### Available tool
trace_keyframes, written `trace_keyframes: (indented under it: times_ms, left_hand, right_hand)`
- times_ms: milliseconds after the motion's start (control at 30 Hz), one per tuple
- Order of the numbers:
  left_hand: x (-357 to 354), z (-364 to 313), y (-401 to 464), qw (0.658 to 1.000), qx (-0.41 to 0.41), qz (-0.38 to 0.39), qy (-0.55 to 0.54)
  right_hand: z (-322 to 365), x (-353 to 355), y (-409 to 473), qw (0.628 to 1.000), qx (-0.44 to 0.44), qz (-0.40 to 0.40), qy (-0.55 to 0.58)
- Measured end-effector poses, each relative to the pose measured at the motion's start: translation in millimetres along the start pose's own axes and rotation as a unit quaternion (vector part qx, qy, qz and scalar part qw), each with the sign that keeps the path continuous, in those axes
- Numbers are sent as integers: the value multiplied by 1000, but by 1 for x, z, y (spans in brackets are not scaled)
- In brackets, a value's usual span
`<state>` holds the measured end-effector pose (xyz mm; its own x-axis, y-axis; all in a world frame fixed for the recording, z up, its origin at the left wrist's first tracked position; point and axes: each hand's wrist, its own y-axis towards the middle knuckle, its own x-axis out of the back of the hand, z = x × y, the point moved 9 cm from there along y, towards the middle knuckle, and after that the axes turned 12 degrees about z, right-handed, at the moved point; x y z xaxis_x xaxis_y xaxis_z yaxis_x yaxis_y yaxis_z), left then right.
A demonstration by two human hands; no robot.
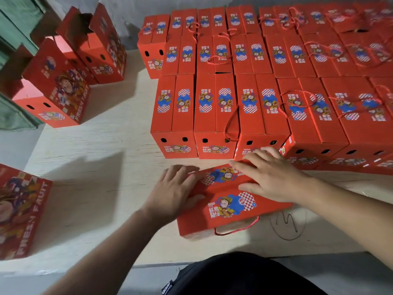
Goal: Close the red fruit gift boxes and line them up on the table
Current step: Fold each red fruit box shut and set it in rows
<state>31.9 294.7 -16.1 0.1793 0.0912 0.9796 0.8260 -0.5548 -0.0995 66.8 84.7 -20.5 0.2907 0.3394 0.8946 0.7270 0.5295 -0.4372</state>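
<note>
A red fruit gift box (225,211) lies near the table's front edge, its top flaps folded down and a red rope handle hanging at its near side. My left hand (174,192) presses flat against the box's left end. My right hand (270,177) lies flat on the top flaps, fingers spread. Beyond it, several closed red boxes (214,116) stand in tight rows across the back and right of the table.
Several open boxes (63,81) with raised flaps stand at the far left. Another red box (21,209) marked FRESH FRUIT stands at the near left edge. The pale wooden table (102,156) shows between them. A pen scribble (289,222) marks the table.
</note>
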Motion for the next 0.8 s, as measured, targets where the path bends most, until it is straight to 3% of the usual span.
trace_keyframes:
  times_ms: [200,300,500,600,700,733,800]
  left_hand:
    - [-17,-7,5,996,-18,75,52]
    - [-25,-5,7,991,-2,121,54]
    - [-30,-7,8,987,8,125,105]
    - [-22,-2,11,990,-11,134,48]
    - [2,11,11,993,10,90,-72]
    - [8,16,11,990,26,87,-104]
    - [12,26,16,981,45,107,-157]
  right_hand:
    - [7,5,-1,996,36,-73,-34]
    - [11,-6,-1,998,18,-57,-27]
    - [15,-18,0,1000,12,-19,-19]
    - [8,-2,-6,997,-3,-69,27]
    - [19,28,-45,957,-9,-277,88]
    - [35,28,-55,951,16,-299,82]
    - [65,14,-53,969,37,-223,104]
